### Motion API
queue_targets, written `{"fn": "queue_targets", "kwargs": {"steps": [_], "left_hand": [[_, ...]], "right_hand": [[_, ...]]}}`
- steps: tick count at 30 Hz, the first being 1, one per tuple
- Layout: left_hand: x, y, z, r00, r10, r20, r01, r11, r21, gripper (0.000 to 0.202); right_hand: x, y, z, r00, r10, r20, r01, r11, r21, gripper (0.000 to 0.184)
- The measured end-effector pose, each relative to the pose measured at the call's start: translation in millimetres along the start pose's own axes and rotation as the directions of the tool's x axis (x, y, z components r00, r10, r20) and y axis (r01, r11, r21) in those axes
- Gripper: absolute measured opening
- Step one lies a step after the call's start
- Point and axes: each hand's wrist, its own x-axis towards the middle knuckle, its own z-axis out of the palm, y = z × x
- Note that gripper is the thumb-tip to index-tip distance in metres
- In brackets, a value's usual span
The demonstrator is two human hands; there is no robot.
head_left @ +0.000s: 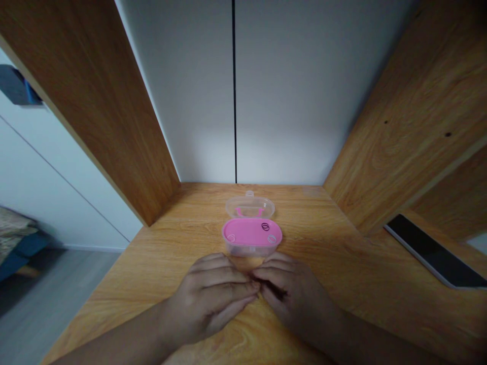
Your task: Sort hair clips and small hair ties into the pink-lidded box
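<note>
A small oval box (251, 235) with a pink inside stands open on the wooden desk (342, 263), its clear lid (250, 206) tipped back behind it. Small dark rings (265, 226) lie in the pink tray at its right end. My left hand (213, 296) and my right hand (292, 291) rest on the desk just in front of the box, fingertips meeting in the middle. Both have fingers drawn together around something small and dark that I cannot make out.
Wooden side panels (99, 101) rise on the left and right of the desk, with a white wall (266, 101) behind. A dark flat tablet (433, 251) lies on a lower shelf at the right. The floor shows at the left.
</note>
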Motion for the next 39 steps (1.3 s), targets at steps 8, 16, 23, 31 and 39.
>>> {"fn": "queue_targets", "kwargs": {"steps": [8,16,23,31,39], "left_hand": [[-2.3,-2.4,-1.0,0.998,-0.031,-0.057,0.029,0.999,-0.023,0.053],[-0.4,-4.5,-1.0,0.995,-0.025,-0.099,0.025,1.0,-0.004,0.036],[5.3,-4.0,-0.6,0.985,0.024,-0.171,-0.022,1.0,0.015,0.028],[10.5,1.9,-3.9,0.984,-0.046,-0.174,0.041,0.999,-0.036,0.022],[7.0,0.2,-1.2,0.967,-0.125,-0.223,0.107,0.99,-0.092,0.026]], "right_hand": [[2.6,-5.2,-7.8,0.989,0.039,-0.145,-0.031,0.998,0.057,0.016],[5.0,-10.3,-12.7,0.946,0.011,-0.323,0.007,0.998,0.057,0.015],[5.6,-12.3,-14.6,0.92,-0.041,-0.391,0.08,0.993,0.084,0.014],[8.3,-14.4,-15.6,0.911,-0.013,-0.412,0.102,0.975,0.196,0.016],[3.5,-11.7,-14.4,0.887,0.038,-0.459,0.067,0.975,0.211,0.017]]}}
